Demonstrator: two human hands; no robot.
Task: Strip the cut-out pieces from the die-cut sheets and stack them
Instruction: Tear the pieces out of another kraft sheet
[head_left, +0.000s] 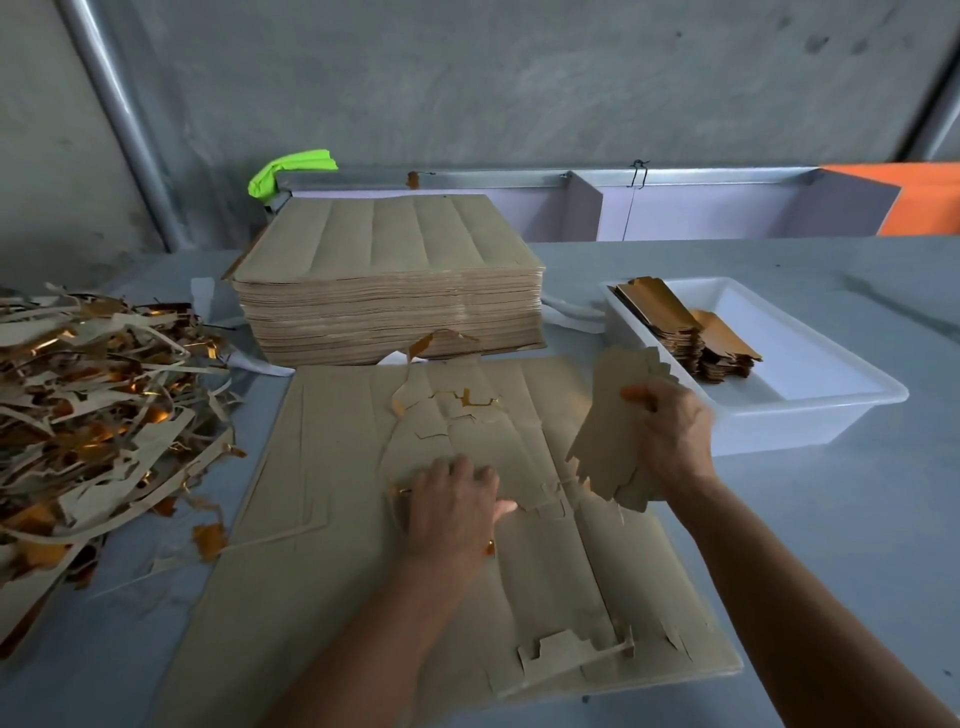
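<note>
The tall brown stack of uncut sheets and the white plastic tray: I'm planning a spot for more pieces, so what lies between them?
Head view: only crumpled white paper scraps on grey table between sheet stack and tray.

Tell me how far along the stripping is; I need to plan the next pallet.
Early days. Done: a short stack of cut-out pieces lies in the white tray, and a waste pile sits at the left. In hand: the right hand holds a freshly stripped bundle while the left hand presses the torn sheets. Left: the tall stack of uncut sheets behind.
</note>
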